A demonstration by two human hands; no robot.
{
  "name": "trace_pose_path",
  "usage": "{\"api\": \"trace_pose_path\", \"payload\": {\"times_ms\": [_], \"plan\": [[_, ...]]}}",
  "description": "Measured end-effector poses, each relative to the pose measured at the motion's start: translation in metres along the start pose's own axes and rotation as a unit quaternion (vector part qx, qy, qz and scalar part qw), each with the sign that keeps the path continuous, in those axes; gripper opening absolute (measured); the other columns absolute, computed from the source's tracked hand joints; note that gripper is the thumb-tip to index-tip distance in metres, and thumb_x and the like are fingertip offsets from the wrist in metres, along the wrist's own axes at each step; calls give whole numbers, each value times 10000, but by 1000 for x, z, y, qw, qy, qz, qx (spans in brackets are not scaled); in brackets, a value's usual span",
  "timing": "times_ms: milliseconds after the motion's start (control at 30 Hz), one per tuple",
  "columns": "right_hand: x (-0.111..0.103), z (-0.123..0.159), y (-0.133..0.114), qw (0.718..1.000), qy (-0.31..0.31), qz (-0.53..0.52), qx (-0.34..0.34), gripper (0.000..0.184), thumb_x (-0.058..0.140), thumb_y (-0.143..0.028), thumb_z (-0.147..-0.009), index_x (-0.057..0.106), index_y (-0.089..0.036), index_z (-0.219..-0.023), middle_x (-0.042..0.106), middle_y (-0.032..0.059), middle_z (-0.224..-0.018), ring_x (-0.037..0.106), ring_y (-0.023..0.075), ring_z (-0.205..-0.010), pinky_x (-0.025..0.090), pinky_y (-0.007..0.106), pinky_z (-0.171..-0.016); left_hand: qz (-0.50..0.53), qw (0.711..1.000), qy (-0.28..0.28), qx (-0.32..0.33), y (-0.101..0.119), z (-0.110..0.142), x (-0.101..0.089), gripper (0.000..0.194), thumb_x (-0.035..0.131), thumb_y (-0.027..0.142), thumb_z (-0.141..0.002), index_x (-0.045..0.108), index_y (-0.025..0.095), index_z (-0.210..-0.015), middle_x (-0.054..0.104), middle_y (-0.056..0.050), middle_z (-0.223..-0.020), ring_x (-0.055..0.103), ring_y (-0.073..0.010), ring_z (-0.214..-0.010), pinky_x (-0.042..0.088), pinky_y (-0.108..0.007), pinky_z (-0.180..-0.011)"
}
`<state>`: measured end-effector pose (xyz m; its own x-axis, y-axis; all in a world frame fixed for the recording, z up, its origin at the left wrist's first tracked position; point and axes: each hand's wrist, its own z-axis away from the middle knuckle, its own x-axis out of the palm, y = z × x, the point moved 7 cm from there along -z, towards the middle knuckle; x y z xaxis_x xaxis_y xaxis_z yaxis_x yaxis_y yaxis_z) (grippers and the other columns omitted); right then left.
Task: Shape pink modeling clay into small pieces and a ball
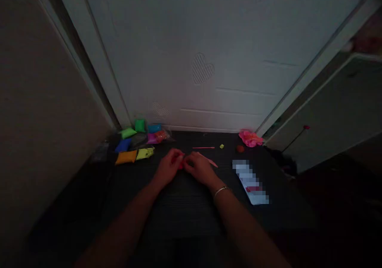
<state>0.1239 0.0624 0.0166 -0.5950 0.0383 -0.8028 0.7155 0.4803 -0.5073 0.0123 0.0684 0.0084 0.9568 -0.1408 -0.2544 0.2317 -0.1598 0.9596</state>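
Note:
Both hands meet over the dark table, with a small red-pink piece of modelling clay [181,165] between them. My left hand [170,165] has its fingers closed around the clay from the left. From the right, my right hand [200,167] pinches at the same piece, and a bracelet circles that wrist. Dim light and the fingers hide most of the clay's shape. A pink modelling tool [212,163] sticks out just beyond my right hand. Farther back lies a thin pink stick tool [203,147], apart from both hands.
Several clay packets, including an orange one [126,157] and a green one [139,125], lie at the back left. A yellow bit [221,146], a reddish-brown ball [240,149], a crumpled pink thing [250,138] and a lit phone [250,182] are on the right. A white panel [167,61] rises behind.

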Motion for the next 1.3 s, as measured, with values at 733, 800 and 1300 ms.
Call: {"api": "trace_pose_path", "payload": {"times_ms": [733, 800, 1300], "plan": [[-19, 6, -17, 996, 30, 37, -78, 96, 537, -177, -780, 599, -161, -852, 601, 47, -814, 558, 134, -703, 421, 244, -632, 90, 995, -43, -9, 4, 1, 5, 171, 572, 325, -728, 560, 181, -819, 557, 18, -751, 514, -103, -691, 416, -225, -646], [-18, 6, -17, 996, 39, 38, -73, 80, 545, -161, -764, 597, -157, -825, 601, 45, -776, 554, 141, -701, 417, 244, -620, 105, 993, -50, -19, 4, 2, 7, 162, 583, 308, -721, 555, 180, -817, 558, 20, -750, 510, -97, -687, 411, -219, -644], [-22, 5, -12, 990, 45, -124, -59, 152, 576, -276, -777, 623, -189, -893, 571, 6, -728, 514, 104, -619, 393, 224, -565, 233, 967, 6, -103, -6, 2, 2, 260, 690, 295, -606, 568, 162, -794, 583, 12, -657, 503, -77, -550, 380, -190, -504]]}}
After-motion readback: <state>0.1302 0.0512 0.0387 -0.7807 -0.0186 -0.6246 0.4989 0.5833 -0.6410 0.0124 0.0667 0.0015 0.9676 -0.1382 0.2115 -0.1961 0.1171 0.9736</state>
